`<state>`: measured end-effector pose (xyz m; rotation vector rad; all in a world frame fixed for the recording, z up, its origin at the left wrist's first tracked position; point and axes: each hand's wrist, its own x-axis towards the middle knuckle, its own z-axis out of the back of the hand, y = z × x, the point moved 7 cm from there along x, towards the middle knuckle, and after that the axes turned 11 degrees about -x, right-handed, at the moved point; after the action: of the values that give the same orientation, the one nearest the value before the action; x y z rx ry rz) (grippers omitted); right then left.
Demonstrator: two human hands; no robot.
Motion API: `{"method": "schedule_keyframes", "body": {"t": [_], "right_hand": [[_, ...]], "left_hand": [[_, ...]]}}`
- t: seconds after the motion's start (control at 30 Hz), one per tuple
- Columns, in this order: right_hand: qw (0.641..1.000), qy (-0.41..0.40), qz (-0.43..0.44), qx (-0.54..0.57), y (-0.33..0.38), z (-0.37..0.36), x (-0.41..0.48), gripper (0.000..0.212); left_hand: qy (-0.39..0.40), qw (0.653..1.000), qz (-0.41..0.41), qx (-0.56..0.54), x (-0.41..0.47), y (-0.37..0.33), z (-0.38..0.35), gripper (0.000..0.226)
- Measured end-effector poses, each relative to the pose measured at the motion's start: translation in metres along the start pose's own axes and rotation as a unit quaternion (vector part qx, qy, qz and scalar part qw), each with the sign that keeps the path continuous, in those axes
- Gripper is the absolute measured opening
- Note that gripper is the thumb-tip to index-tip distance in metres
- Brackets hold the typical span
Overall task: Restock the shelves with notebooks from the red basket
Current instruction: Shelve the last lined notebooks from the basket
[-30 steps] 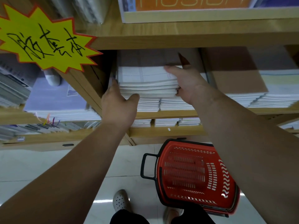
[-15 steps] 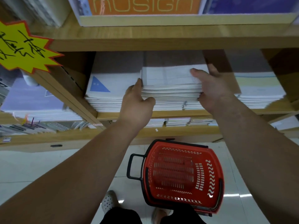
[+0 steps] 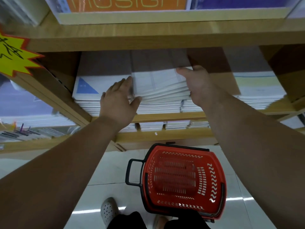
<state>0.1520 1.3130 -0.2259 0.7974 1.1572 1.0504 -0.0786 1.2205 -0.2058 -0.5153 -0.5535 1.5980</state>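
the notebooks [image 3: 158, 86] lay on the shelf [image 3: 165, 115], caught between both sets of fingers, the upper ones fanned and tilted. the left hand [image 3: 118, 100] pressed straight, closed fingers [image 3: 122, 83] against their left edge, thumb spread at the front. the right hand [image 3: 198, 86] laid its fingers [image 3: 183, 71] over the top right corner; the thumb was hidden, so i cannot tell if it pinched. an uneven squeeze would likely buckle the covers or slide the loose top ones forward off the shelf. the basket [image 3: 181, 179] stood on the floor well below the fingers, with nothing visible inside.
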Motion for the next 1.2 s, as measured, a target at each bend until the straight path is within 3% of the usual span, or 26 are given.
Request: {"method": "schedule_keyframes", "body": {"t": [0.13, 0.27, 0.37, 0.5, 0.63, 0.77, 0.9, 1.0, 1.1, 1.2], "right_hand": [[0.998, -0.032, 0.003, -0.045, -0.007, -0.010, 0.008, 0.008], [0.987, -0.086, 0.037, -0.132, -0.011, -0.014, 0.003, 0.039], [0.959, -0.138, 0.082, -0.233, 0.000, -0.012, -0.003, 0.045], [0.949, -0.113, 0.097, -0.277, 0.006, -0.010, 0.010, 0.047], [0.968, -0.059, 0.092, -0.228, 0.001, -0.013, 0.022, 0.042], [0.982, -0.048, 0.076, -0.164, -0.009, -0.015, 0.029, 0.036], [0.992, -0.043, 0.047, -0.113, -0.007, -0.008, 0.042, 0.068], [0.992, -0.018, 0.054, -0.115, 0.000, -0.015, 0.055, 0.068], [0.993, -0.018, 0.072, -0.095, 0.004, -0.019, 0.064, 0.084], [0.996, -0.008, 0.074, -0.057, 0.001, -0.016, 0.071, 0.078]], "left_hand": [[0.056, 0.998, 0.004, 0.013, 0.007, 0.003, -0.010, 0.065], [0.066, 0.997, 0.007, 0.027, 0.012, -0.001, -0.015, 0.070], [0.069, 0.997, -0.006, 0.038, 0.019, -0.001, -0.015, 0.076], [0.065, 0.996, -0.028, 0.047, 0.037, -0.003, -0.015, 0.096], [0.088, 0.994, -0.034, 0.054, 0.056, 0.001, -0.017, 0.115], [0.099, 0.991, -0.059, 0.066, 0.069, 0.010, -0.018, 0.117], [0.106, 0.989, -0.082, 0.063, 0.073, 0.015, -0.016, 0.110], [0.098, 0.991, -0.080, 0.042, 0.072, 0.016, -0.014, 0.112], [0.084, 0.994, -0.074, 0.000, 0.066, 0.015, -0.011, 0.124], [0.064, 0.995, -0.065, -0.045, 0.064, 0.014, -0.010, 0.124]]}}
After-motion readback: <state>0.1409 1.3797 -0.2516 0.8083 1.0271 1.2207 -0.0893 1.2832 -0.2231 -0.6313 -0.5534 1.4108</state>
